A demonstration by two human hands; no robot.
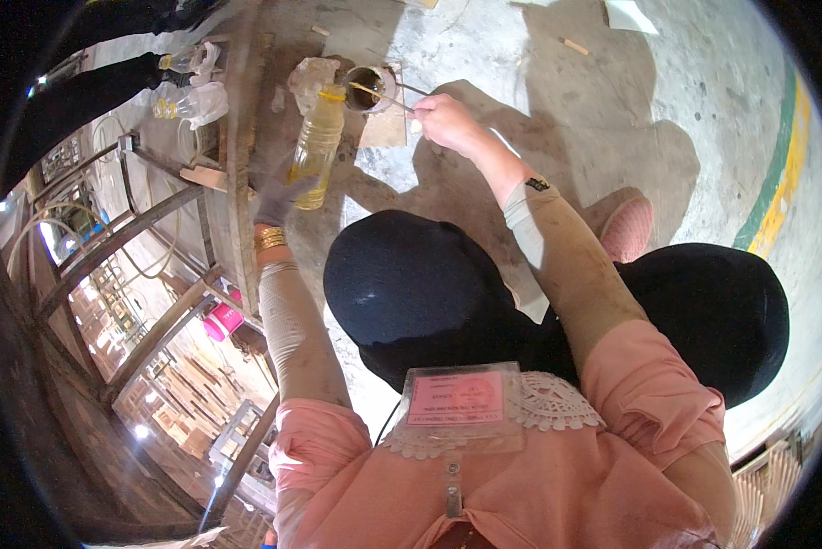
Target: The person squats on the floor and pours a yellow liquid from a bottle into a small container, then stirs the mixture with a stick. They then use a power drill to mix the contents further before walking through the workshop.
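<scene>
a gloved left hand [283,199] is wrapped around the lower part of a clear bottle [316,146] of yellowish liquid; the bottle's yellow-ringed top comes up beside a cup [391,85], though from here i can't tell whether it's tilted or touching. the bare right hand [443,121] pinches a thin stick [398,104] whose far end reaches into the cup, which sits ahead of the left hand and just left of the right. a piece of cardboard [385,132] lies left of the right hand, next to the cup, and crumpled plastic [307,77] is ahead of the left hand. i'd judge the step in hand as working the stick in the cup's dark contents; the next move seems to call for a steady bottle and a light wrist.
</scene>
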